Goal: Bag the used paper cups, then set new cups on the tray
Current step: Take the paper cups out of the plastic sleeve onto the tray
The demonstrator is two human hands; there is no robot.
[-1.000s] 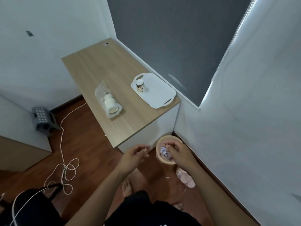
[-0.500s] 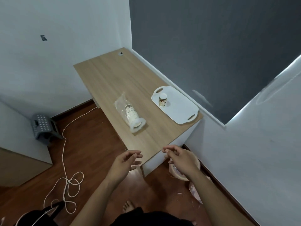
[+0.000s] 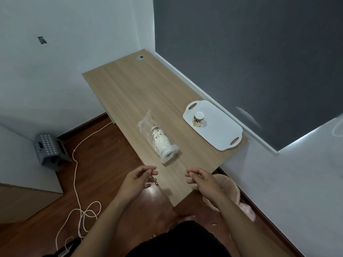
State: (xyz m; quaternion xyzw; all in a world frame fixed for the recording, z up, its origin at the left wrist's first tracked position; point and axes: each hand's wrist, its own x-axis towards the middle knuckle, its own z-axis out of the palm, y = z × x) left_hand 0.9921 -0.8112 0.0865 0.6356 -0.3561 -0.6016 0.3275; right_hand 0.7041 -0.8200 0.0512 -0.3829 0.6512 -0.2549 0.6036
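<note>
A white tray (image 3: 220,130) with two handles lies at the right end of the wooden table (image 3: 133,93). One patterned paper cup (image 3: 198,119) stands upside down on it. A stack of new cups in a clear plastic sleeve (image 3: 160,141) lies on its side mid-table. My left hand (image 3: 138,179) and my right hand (image 3: 203,182) hover over the near table edge, fingers loosely curled, holding nothing. A beige bin (image 3: 229,190) sits on the floor under my right forearm, its inside hidden.
White wall stands close on the right, a dark blind behind the table. A white cord (image 3: 78,182) coils on the wooden floor at left. A grey step stool (image 3: 49,148) sits by the left wall. Something pink (image 3: 247,210) lies beside the bin.
Both hands rose from the floor bin up to the table's near edge, and my view lifted from the bin toward the table. The cup, tray and sleeve stayed put.
</note>
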